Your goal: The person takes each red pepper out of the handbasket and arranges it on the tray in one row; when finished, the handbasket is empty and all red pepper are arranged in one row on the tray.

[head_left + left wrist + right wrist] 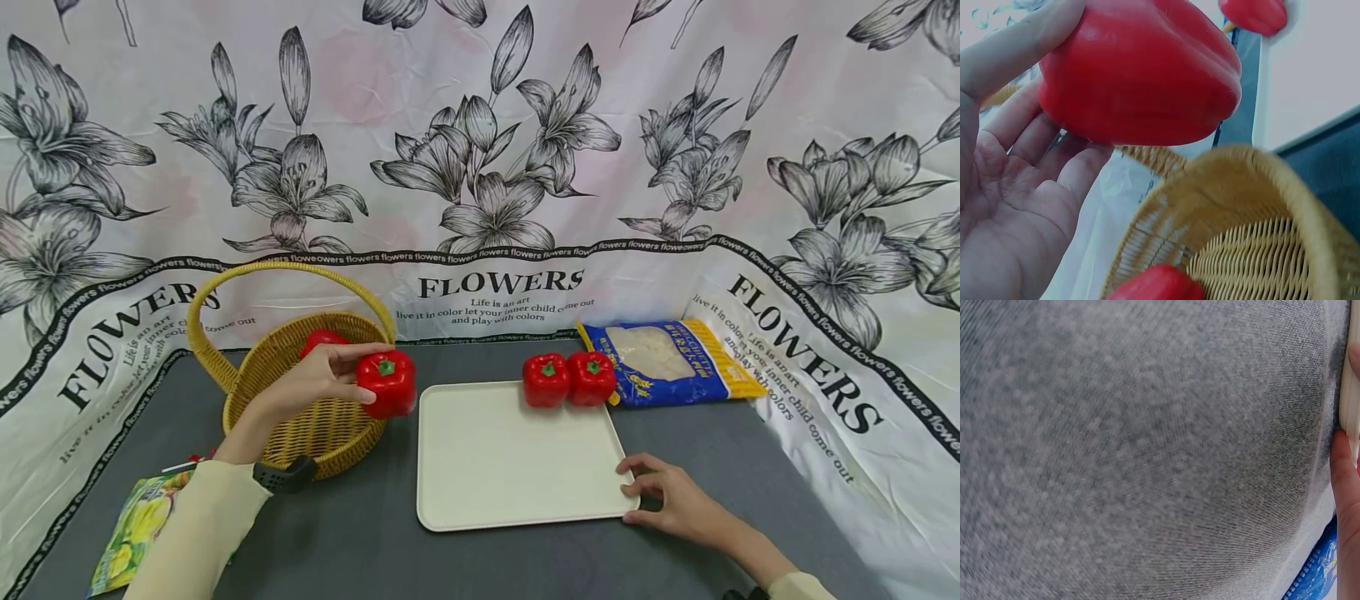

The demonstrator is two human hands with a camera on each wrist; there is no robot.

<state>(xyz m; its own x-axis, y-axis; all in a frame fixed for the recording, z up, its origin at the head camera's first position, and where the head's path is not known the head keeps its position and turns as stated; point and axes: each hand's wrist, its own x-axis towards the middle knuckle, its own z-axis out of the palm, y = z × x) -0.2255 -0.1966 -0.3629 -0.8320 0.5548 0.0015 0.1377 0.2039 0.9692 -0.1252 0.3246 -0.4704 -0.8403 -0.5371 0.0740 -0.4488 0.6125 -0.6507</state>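
My left hand [318, 379] pinches a red bell pepper [386, 383] with a green stem between thumb and fingers, beside the right rim of the wicker basket [352, 454]. In the left wrist view this bell pepper [1141, 75] hangs above the basket's rim [1241, 159]. Inside the basket lies another red pepper [1160, 287], partly hidden by my hand in the head view. My right hand [671, 500] grips the white tray [517, 467] at its lower right corner, fingers bent at the edge. Two red bell peppers [546, 381] sit side by side at the tray's upper right corner.
A blue and yellow pasta bag [667, 362] lies behind and right of the tray. At the front left, a green and yellow packet [138, 533] is partly covered by my left sleeve. The basket's tall handle [292, 267] arches up. A flower-printed cloth [480, 125] hangs behind the grey tabletop.
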